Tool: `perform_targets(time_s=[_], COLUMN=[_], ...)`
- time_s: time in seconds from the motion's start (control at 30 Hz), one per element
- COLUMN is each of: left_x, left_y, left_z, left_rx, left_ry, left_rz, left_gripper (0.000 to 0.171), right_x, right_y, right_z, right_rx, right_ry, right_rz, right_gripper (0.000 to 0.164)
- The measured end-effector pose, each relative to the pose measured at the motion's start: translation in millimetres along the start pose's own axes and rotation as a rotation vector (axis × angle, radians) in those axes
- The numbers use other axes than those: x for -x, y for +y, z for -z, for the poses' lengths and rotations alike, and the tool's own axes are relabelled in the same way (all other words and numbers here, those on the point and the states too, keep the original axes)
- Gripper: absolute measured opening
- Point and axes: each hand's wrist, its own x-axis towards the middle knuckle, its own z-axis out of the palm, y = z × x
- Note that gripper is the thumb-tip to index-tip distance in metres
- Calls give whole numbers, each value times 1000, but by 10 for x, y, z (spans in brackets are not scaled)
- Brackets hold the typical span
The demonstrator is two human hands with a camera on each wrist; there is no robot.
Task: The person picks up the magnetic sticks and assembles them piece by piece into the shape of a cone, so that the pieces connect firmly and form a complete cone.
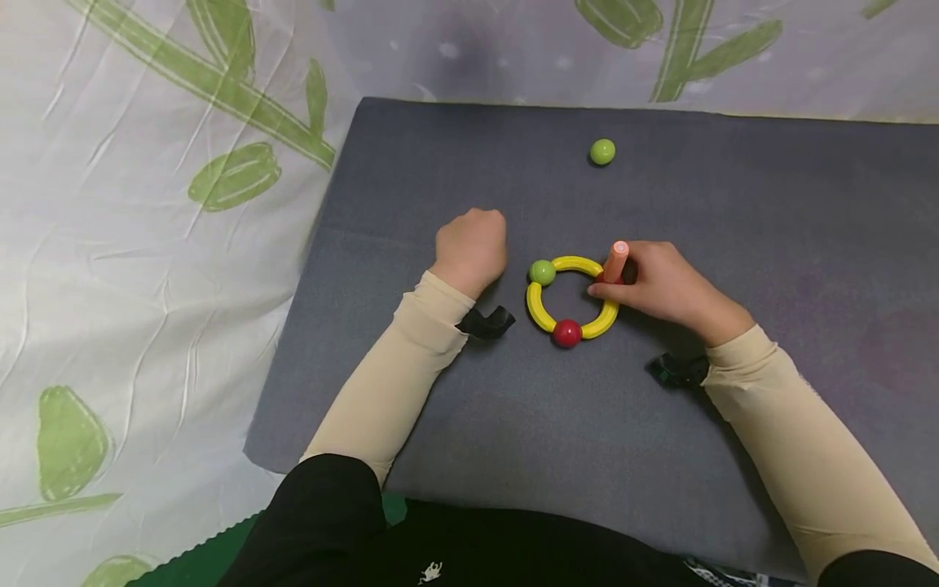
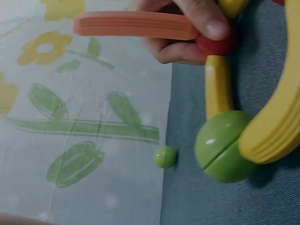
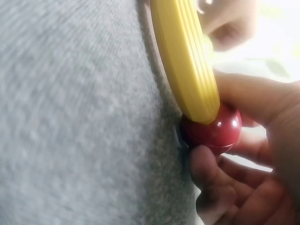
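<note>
A ring of curved yellow rods (image 1: pixel 539 306) joined by balls lies flat on the grey cloth. My right hand (image 1: pixel 663 285) pinches the red ball (image 2: pixel 213 45) on the ring's far right side between thumb and fingers. From that ball an orange rod (image 1: pixel 615 262) stands up. A green ball (image 1: pixel 542 272) links two rods at the ring's far left, and another red ball (image 1: pixel 567 333) sits at its near side. Left of the ring, my left hand (image 1: pixel 473 249) rests with fingers curled in, nothing showing in it.
A loose green ball (image 1: pixel 602 152) lies toward the back of the grey cloth-covered table (image 1: pixel 807 204). Behind and to the left hangs a pale sheet (image 1: pixel 147 285) with green leaf prints. Dark straps (image 1: pixel 487 323) stick out from my wrists.
</note>
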Motion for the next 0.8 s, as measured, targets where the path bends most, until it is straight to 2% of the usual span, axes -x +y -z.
perform_targets(time_s=[0.13,0.27,0.33,0.43,0.5,0.6,0.7,0.8], left_x=[-9,-39,-58,-73,-69,-44,-31,-38], left_y=[22,28,19,-12,-35,-51,-41,-32], left_z=[-49,-78,-81,-41,12,97,126,112], left_rx=[-1,33,79,230,365,526,583,588], left_ry=[-5,-40,-63,-76,-63,-53,-63,-83], left_rz=[-10,-56,-79,-130,-195,-328,-445,-496], left_gripper=[32,31,27,18,13,10,15,18], right_x=[-1,-19,-27,-35,-41,-43,-39,-33], right_y=[30,48,53,55,57,51,46,47], right_z=[9,10,5,-3,-3,10,21,20], right_rx=[-15,-12,-17,-19,-18,-12,-12,-17], right_ry=[13,13,8,11,14,17,14,15], right_rz=[1,14,25,44,48,42,31,29], right_gripper=[22,16,12,9,9,10,11,11])
